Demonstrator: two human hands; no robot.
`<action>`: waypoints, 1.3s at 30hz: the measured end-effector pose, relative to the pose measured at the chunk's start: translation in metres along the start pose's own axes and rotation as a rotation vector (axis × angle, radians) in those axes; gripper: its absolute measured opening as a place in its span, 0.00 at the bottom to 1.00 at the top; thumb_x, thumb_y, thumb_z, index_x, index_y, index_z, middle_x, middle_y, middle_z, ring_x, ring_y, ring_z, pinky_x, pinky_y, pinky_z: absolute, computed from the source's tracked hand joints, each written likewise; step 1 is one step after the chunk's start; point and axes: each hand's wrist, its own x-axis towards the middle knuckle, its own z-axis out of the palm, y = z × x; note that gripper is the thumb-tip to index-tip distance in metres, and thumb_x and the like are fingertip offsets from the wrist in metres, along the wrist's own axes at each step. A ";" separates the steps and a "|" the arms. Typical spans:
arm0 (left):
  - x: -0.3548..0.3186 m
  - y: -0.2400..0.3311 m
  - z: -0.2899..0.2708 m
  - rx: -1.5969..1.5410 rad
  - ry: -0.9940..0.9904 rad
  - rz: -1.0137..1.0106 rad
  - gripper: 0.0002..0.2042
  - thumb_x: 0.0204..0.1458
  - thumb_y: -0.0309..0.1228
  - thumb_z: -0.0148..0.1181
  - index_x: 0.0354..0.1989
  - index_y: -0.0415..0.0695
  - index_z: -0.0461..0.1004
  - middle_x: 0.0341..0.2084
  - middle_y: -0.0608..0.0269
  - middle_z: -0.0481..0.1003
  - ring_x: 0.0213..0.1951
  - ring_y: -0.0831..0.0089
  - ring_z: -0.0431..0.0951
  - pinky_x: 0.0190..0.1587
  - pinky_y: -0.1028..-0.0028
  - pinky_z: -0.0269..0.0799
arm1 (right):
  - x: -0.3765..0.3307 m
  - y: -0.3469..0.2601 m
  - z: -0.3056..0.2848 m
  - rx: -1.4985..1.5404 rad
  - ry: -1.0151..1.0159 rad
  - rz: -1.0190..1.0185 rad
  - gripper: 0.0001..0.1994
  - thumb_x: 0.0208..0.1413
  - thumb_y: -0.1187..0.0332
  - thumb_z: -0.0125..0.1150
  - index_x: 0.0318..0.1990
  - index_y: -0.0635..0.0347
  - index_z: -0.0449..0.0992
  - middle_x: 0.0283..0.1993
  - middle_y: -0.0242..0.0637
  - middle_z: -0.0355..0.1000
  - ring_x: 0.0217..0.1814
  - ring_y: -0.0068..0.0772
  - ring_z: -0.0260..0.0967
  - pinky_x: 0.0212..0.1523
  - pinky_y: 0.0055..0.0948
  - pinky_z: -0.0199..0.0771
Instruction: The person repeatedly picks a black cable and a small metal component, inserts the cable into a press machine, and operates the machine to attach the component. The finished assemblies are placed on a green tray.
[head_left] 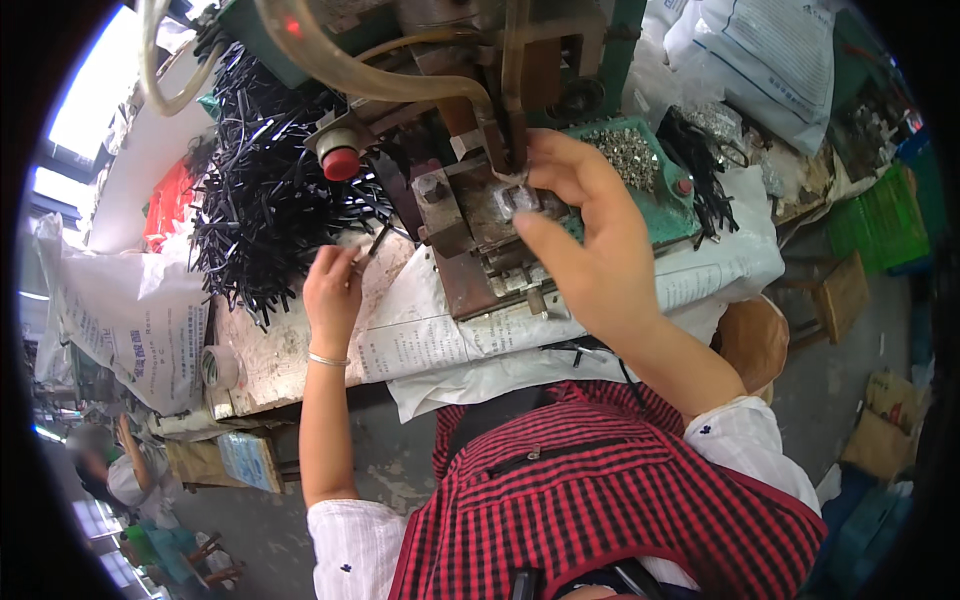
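My left hand [333,292] is over the bench, its fingers closed on a thin black strip [378,240] that points up and right. My right hand [600,230] reaches into the bench press [480,205], thumb and fingers apart and curved around the shiny metal die block [515,201]. Nothing shows between those fingertips, though the far ones are partly hidden by the press. To the left lies a large heap of similar black strips [265,190]. Beyond my right hand, a green tray [672,215] holds a pile of small shiny metal pieces [622,155].
A red push button [341,164] sits on the press's left side, under a thick clear hose [400,85]. More black strips [700,170] lie right of the tray. White printed sacking [420,320] covers the bench edge; a tape roll [220,367] stands at its left. Another person [125,470] is far left.
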 end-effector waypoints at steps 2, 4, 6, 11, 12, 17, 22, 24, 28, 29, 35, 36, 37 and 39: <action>0.010 0.042 -0.011 -0.117 0.296 0.071 0.13 0.54 0.18 0.64 0.47 0.41 0.83 0.40 0.57 0.78 0.37 0.59 0.81 0.41 0.68 0.76 | 0.004 0.009 -0.017 -0.188 -0.069 -0.051 0.21 0.56 0.76 0.61 0.59 0.61 0.75 0.52 0.44 0.80 0.54 0.40 0.78 0.58 0.36 0.75; 0.022 0.097 -0.027 -0.156 0.484 0.242 0.14 0.54 0.17 0.63 0.48 0.39 0.82 0.43 0.55 0.81 0.37 0.60 0.81 0.41 0.69 0.77 | 0.023 0.033 -0.051 -0.444 -0.050 -0.090 0.17 0.57 0.75 0.60 0.54 0.60 0.80 0.52 0.45 0.80 0.55 0.45 0.78 0.57 0.37 0.75; 0.022 0.152 -0.040 -0.221 0.460 0.427 0.14 0.52 0.15 0.63 0.47 0.37 0.83 0.44 0.53 0.82 0.38 0.60 0.81 0.40 0.67 0.79 | 0.022 0.079 -0.091 -0.663 -0.056 0.035 0.14 0.57 0.75 0.60 0.49 0.60 0.83 0.50 0.46 0.81 0.55 0.49 0.78 0.56 0.39 0.76; 0.033 0.208 -0.021 -0.387 0.289 0.638 0.11 0.56 0.20 0.61 0.47 0.37 0.82 0.41 0.51 0.83 0.35 0.63 0.83 0.40 0.70 0.80 | -0.010 0.101 -0.119 -0.836 -0.174 -0.124 0.11 0.58 0.76 0.60 0.47 0.61 0.83 0.45 0.45 0.81 0.51 0.50 0.79 0.53 0.39 0.77; 0.033 0.210 -0.013 -0.419 0.310 0.638 0.10 0.58 0.22 0.60 0.46 0.36 0.81 0.40 0.51 0.83 0.34 0.64 0.83 0.40 0.71 0.80 | -0.011 0.096 -0.119 -0.800 -0.180 -0.046 0.11 0.58 0.76 0.60 0.47 0.61 0.82 0.46 0.46 0.81 0.51 0.50 0.79 0.53 0.38 0.77; 0.020 0.228 -0.052 -1.498 -0.306 -0.102 0.19 0.74 0.34 0.37 0.60 0.29 0.66 0.35 0.48 0.83 0.30 0.71 0.81 0.32 0.76 0.78 | -0.008 0.089 -0.118 -0.793 -0.118 -0.122 0.08 0.56 0.76 0.61 0.42 0.61 0.83 0.45 0.45 0.81 0.50 0.50 0.78 0.52 0.41 0.77; 0.036 0.228 -0.028 -2.030 -0.702 -0.622 0.21 0.74 0.36 0.36 0.54 0.30 0.71 0.25 0.52 0.79 0.20 0.74 0.75 0.22 0.80 0.72 | -0.007 0.088 -0.112 -0.761 -0.083 0.056 0.09 0.57 0.75 0.61 0.43 0.60 0.84 0.43 0.45 0.81 0.49 0.48 0.79 0.51 0.38 0.77; 0.038 0.234 -0.027 -2.117 -0.649 -0.729 0.19 0.73 0.36 0.39 0.51 0.31 0.72 0.21 0.57 0.76 0.16 0.76 0.72 0.19 0.82 0.68 | -0.003 0.091 -0.112 -0.674 -0.032 0.076 0.09 0.58 0.75 0.60 0.44 0.60 0.84 0.44 0.44 0.82 0.49 0.45 0.80 0.51 0.36 0.77; 0.037 0.237 -0.022 -1.956 -0.582 -0.751 0.18 0.73 0.35 0.39 0.48 0.33 0.74 0.21 0.57 0.76 0.16 0.76 0.71 0.20 0.81 0.69 | 0.016 0.096 -0.129 -0.612 0.172 0.016 0.10 0.61 0.74 0.59 0.47 0.60 0.84 0.45 0.43 0.82 0.48 0.41 0.81 0.50 0.33 0.76; 0.038 0.240 -0.023 -1.918 -0.562 -0.755 0.18 0.73 0.35 0.39 0.48 0.33 0.74 0.21 0.58 0.76 0.17 0.77 0.71 0.21 0.81 0.69 | 0.020 0.100 -0.135 -0.603 0.182 0.041 0.10 0.61 0.73 0.60 0.47 0.60 0.83 0.45 0.43 0.82 0.47 0.40 0.81 0.50 0.32 0.76; 0.036 0.236 -0.017 -1.963 -0.574 -0.718 0.18 0.72 0.35 0.40 0.48 0.33 0.74 0.22 0.57 0.77 0.20 0.78 0.72 0.24 0.81 0.69 | -0.005 0.088 -0.138 -0.689 0.031 0.198 0.06 0.55 0.74 0.66 0.40 0.61 0.82 0.38 0.40 0.80 0.40 0.39 0.78 0.45 0.35 0.75; 0.035 0.235 -0.017 -1.965 -0.575 -0.704 0.18 0.72 0.35 0.40 0.49 0.32 0.74 0.22 0.56 0.77 0.21 0.78 0.72 0.24 0.82 0.69 | -0.010 0.091 -0.139 -0.754 0.004 0.168 0.06 0.53 0.74 0.66 0.38 0.61 0.82 0.36 0.40 0.79 0.40 0.41 0.78 0.45 0.36 0.75; 0.036 0.233 -0.017 -1.933 -0.592 -0.671 0.19 0.72 0.35 0.40 0.49 0.32 0.74 0.23 0.56 0.78 0.21 0.78 0.72 0.24 0.82 0.69 | -0.014 0.092 -0.136 -0.812 -0.022 0.138 0.05 0.52 0.74 0.67 0.37 0.61 0.81 0.34 0.40 0.78 0.39 0.43 0.77 0.45 0.38 0.74; 0.036 0.230 -0.018 -1.867 -0.623 -0.607 0.19 0.72 0.35 0.40 0.50 0.31 0.74 0.24 0.55 0.79 0.21 0.78 0.73 0.24 0.82 0.69 | -0.014 0.089 -0.129 -0.921 -0.022 0.091 0.05 0.49 0.73 0.69 0.34 0.59 0.80 0.34 0.40 0.75 0.42 0.49 0.74 0.46 0.43 0.73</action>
